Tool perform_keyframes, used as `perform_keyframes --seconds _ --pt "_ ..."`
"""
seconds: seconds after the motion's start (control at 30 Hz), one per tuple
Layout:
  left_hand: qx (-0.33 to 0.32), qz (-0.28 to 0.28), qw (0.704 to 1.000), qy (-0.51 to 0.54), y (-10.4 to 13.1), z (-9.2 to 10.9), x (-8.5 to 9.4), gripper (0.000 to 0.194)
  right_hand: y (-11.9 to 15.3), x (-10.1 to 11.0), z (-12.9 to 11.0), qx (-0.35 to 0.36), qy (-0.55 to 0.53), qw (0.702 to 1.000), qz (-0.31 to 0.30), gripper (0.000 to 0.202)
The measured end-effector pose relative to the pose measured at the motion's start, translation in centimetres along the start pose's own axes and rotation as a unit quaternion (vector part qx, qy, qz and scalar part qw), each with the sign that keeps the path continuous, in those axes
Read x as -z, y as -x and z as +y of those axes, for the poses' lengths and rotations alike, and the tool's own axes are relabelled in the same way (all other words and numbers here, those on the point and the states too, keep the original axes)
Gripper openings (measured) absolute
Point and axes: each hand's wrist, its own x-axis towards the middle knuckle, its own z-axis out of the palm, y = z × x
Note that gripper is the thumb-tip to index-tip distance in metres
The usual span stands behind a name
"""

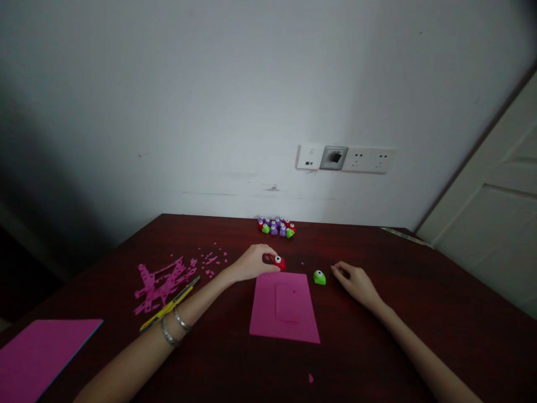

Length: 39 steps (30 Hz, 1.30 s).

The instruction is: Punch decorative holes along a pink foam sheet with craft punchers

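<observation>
My left hand (255, 262) reaches to the middle of the table, thumb and fingertips closed on a red craft punch (279, 263) at the far edge of a pink sheet (262, 313). A smaller pink rectangle (287, 302) lies on that sheet. To the right of the sheet stands a green craft punch (319, 277). Just right of it, apart from it, my right hand (356, 281) rests on the table. Its thumb and forefinger are curled together, and I cannot make out whether anything is between them.
Several purple, red and green punches (274, 226) cluster by the wall. Pink cut-out strips (157, 285) and small scraps (212, 260) lie left, beside a yellow-handled cutter (170, 305). A larger pink sheet (46, 352) lies front left. Sockets (369, 160) are on the wall.
</observation>
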Motion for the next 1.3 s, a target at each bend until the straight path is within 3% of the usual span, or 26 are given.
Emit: perform_keyframes --seconds 0.1,0.2,0.37,0.5,0.67,1.0,1.13,1.3 --pt "-0.003 -0.02 1.0 0.002 0.3 0.3 0.0 0.023 0.1 0.6 -1.3 0.011 -0.022 0.999 0.021 0.033" --pt "-0.015 -0.051 0.999 0.006 0.7 0.6 -0.1 0.022 0.7 1.3 -4.6 0.036 -0.091 0.995 0.031 0.033" --pt "-0.069 -0.103 0.992 0.001 1.5 1.8 -0.2 0.024 3.3 1.5 -11.4 0.091 -0.159 0.978 -0.103 0.03" --pt "-0.098 -0.155 0.983 -0.01 2.1 2.8 -0.5 0.026 4.8 1.0 -14.0 0.103 -0.163 0.975 -0.109 0.038" --pt "-0.111 -0.167 0.98 -0.016 2.3 3.1 -1.2 0.032 5.1 0.6 -14.1 0.107 -0.157 0.975 -0.114 0.024" --pt "-0.106 -0.195 0.975 -0.004 2.3 2.7 -1.8 0.033 5.5 0.6 -13.6 0.072 -0.177 0.971 -0.146 0.017" --pt "-0.099 -0.161 0.978 -0.088 2.0 1.3 -1.7 0.033 4.7 0.5 -11.7 0.036 -0.166 0.977 -0.13 0.016" --pt "-0.021 -0.094 0.983 -0.154 1.7 -1.0 -2.6 0.024 4.0 -0.4 -9.2 -0.013 -0.139 0.985 -0.097 0.015"
